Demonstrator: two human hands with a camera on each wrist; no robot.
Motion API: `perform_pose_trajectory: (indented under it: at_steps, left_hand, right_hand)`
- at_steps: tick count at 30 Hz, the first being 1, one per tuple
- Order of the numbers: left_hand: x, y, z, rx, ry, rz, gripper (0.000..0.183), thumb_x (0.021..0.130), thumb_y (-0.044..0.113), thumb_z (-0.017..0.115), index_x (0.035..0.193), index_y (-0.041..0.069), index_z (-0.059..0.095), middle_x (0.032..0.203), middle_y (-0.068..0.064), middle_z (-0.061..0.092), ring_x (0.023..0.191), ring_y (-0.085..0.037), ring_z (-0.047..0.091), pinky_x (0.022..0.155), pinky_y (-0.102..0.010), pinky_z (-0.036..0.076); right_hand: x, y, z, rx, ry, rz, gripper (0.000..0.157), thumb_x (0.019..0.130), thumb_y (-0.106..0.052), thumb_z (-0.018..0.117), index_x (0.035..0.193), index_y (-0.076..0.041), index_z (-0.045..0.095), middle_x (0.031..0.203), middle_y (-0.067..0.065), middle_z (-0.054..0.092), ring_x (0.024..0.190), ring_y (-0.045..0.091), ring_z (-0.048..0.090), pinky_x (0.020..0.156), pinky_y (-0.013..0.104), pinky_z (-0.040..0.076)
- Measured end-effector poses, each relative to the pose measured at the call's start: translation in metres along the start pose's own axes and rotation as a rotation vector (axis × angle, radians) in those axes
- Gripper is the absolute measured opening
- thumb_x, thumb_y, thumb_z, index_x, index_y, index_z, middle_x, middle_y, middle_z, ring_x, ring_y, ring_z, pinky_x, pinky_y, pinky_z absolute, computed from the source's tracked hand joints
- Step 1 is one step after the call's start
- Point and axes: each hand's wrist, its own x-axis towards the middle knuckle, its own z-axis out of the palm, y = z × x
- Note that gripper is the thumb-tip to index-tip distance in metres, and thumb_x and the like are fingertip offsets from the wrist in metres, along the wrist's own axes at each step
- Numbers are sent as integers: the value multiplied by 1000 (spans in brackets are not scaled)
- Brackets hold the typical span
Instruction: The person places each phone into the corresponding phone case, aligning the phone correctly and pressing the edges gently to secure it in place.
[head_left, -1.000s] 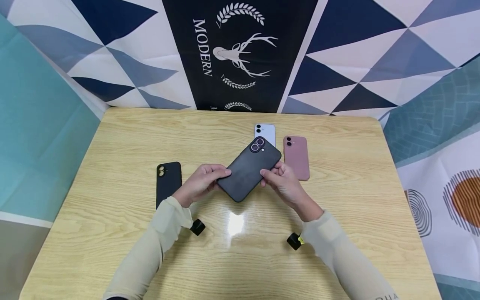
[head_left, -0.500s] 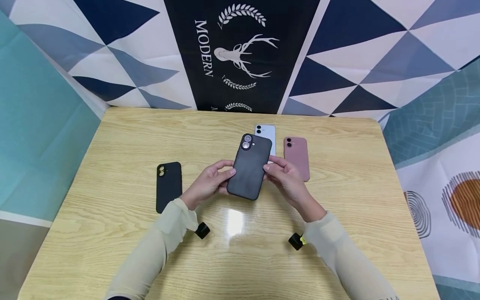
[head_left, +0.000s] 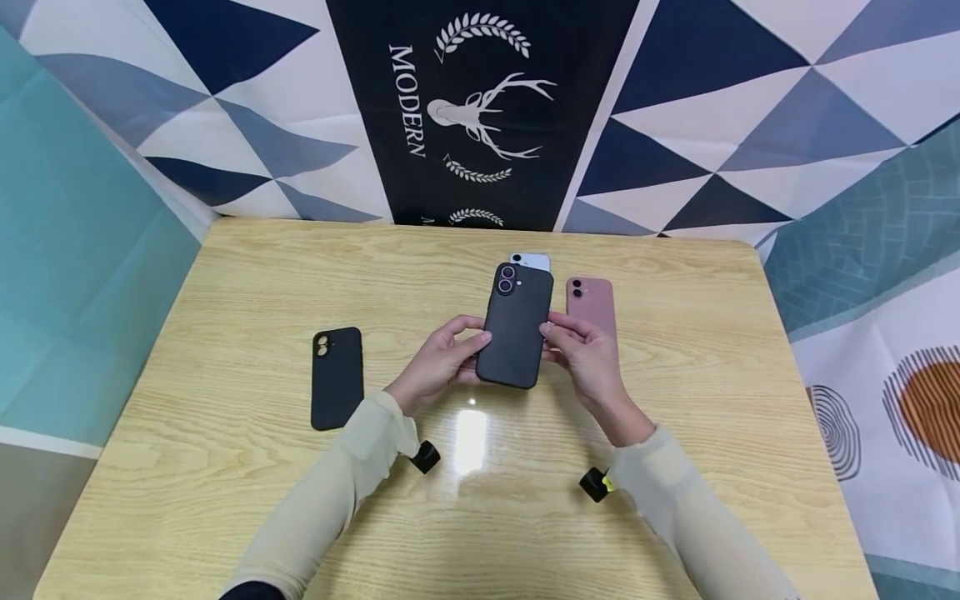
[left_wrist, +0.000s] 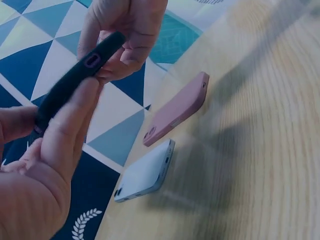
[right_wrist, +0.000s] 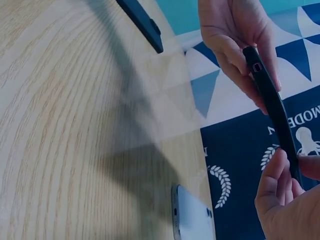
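Observation:
A phone in a black case (head_left: 516, 329) is held up over the table, its back with two camera lenses facing up in the head view. My left hand (head_left: 452, 350) pinches its left edge, thumb on the back. On the opposite edge, my right hand (head_left: 588, 358) pinches it the same way. Both wrist views show the cased phone (left_wrist: 72, 82) edge-on, with the port opening (right_wrist: 257, 67) at its bottom end. Behind it lies a light blue phone (head_left: 531, 260), mostly hidden in the head view. A pink phone (head_left: 592, 302) lies to the right, partly behind my right hand.
Left of my left hand, a black phone case (head_left: 337, 379) with camera cutouts lies on the wooden table (head_left: 255, 292). A patterned cloth (head_left: 480, 117) hangs behind the table's far edge. Small black cameras (head_left: 426, 457) sit at both wrists.
The cased phone has turned counterclockwise from a rightward slant to nearly upright, and shifted slightly right and away. My left hand has moved right with it; both hands keep their hold.

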Motion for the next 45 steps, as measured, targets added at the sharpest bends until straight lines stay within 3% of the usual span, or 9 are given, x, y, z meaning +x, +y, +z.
perform_pose_trajectory:
  at_steps: [10,17,25,34,45]
  left_hand:
    - [4,-1,4,169,131,-73,27,88,4,62,112,-7,58,79,-2,62,64,-10,63,70,-29,59]
    - [6,-10,5,313,172,-151,33,84,7,68,114,-5,60,87,-12,68,62,-12,66,72,-34,59]
    - [8,-26,4,431,158,-157,39,83,6,69,117,-4,54,78,-5,58,58,-10,61,62,-28,59]
    - [10,-40,2,454,152,-163,28,83,2,67,107,-6,56,80,-4,56,58,-11,61,61,-28,59]
    - [11,-49,1,493,156,-190,28,84,1,66,109,-7,57,81,-5,56,57,-12,62,60,-28,59]
  right_hand:
    - [3,8,-5,-87,17,18,26,87,3,59,111,10,56,68,-11,68,58,4,61,60,18,55]
    - [3,18,-11,-229,-14,71,34,89,1,58,117,17,51,67,-13,64,59,1,59,62,19,56]
    - [2,35,-18,-278,-81,115,33,90,2,55,116,20,48,69,-10,64,59,2,60,62,20,57]
    - [6,49,-22,-343,-91,142,34,89,1,56,116,18,49,72,-3,63,61,4,60,62,21,57]
    - [10,61,-24,-458,-94,178,31,90,-1,56,116,14,51,77,3,65,59,5,60,61,22,57]
